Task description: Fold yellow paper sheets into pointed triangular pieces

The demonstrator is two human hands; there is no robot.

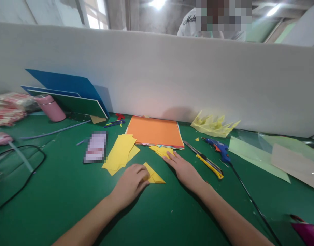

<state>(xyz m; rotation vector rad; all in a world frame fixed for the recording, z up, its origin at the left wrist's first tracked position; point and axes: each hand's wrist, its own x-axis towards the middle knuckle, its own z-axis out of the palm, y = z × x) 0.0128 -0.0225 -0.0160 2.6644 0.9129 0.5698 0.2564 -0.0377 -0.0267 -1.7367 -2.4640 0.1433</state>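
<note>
My left hand (131, 184) is closed on the left edge of a folded yellow paper (155, 177), a triangular piece with visible creases on the green table. The curled fingers hide part of that paper. Just beyond, my right hand (184, 167) rests with its fingers stretched out, fingertips touching another folded yellow paper (159, 150). Left of the hands lies a loose pile of yellow paper strips (121, 152). Behind both hands is a stack of paper with an orange sheet (154, 130) on top.
To the right lie a yellow utility knife (209, 165), a blue glue gun (220, 150) with its cord, a pale yellow spiky paper piece (214, 125) and a light green sheet (256, 159). Leftward are a phone (96, 147), scissors (114, 123) and a pink bottle (51, 108). A white partition (157, 71) stands behind; a person is beyond.
</note>
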